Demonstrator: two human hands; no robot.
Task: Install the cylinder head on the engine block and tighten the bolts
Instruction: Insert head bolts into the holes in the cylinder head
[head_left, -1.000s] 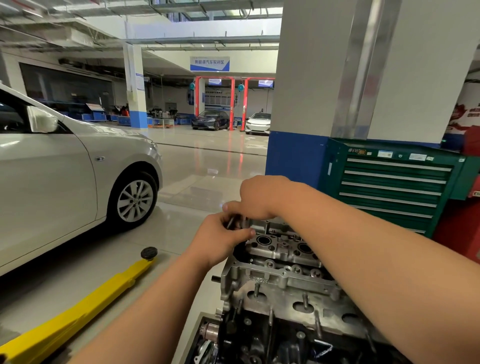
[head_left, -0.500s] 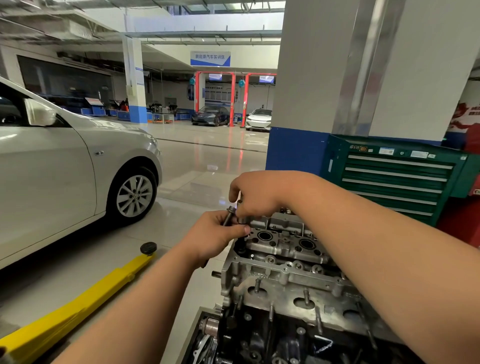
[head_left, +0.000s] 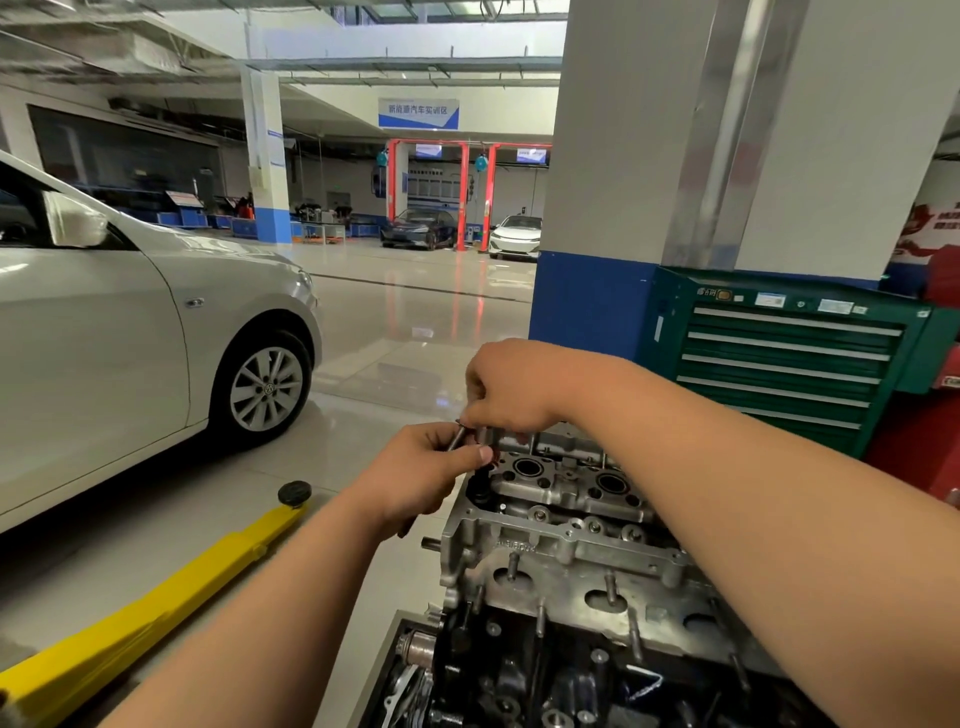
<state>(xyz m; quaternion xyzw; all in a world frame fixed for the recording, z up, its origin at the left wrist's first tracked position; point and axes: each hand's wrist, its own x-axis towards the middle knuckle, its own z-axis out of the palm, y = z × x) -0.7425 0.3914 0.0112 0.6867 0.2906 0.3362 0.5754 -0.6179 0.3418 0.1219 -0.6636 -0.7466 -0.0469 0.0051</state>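
Since half a second ago, our right hand (head_left: 511, 387) has lowered its fingertips onto the top of the bolt (head_left: 455, 438). Our left hand (head_left: 421, 478) has stayed where it was, at the far left corner of the cylinder head (head_left: 561, 519).

The left fingers are curled round the bolt's dark shank, with the thumb pressed across it. The bolt leans a little, and its upper end stands clear of the fist. The right fingers are curled down with their tips touching that upper end. We cannot tell whether they pinch it.

The cylinder head sits on the engine block (head_left: 519, 670), and its top face, with the round bores, is open to us. Both hands hover just over its far left edge, and the left thumb is almost at the rim. Our right forearm crosses above the head's right side and hides that edge. Along the near face of the head a row of studs stands upright.

Left of the cylinder head the shiny floor (head_left: 363, 364) lies open, so there is room that way. Farther left and lower, a yellow lift arm (head_left: 145, 618) lies on the floor, angled towards the head's near left corner but well apart from it. Beyond the arm, well to the left of the head, stands a white car (head_left: 130, 338).

Behind the head to the right, a green tool cabinet (head_left: 789, 364) stands against a grey and blue pillar (head_left: 623, 182), closing that side.
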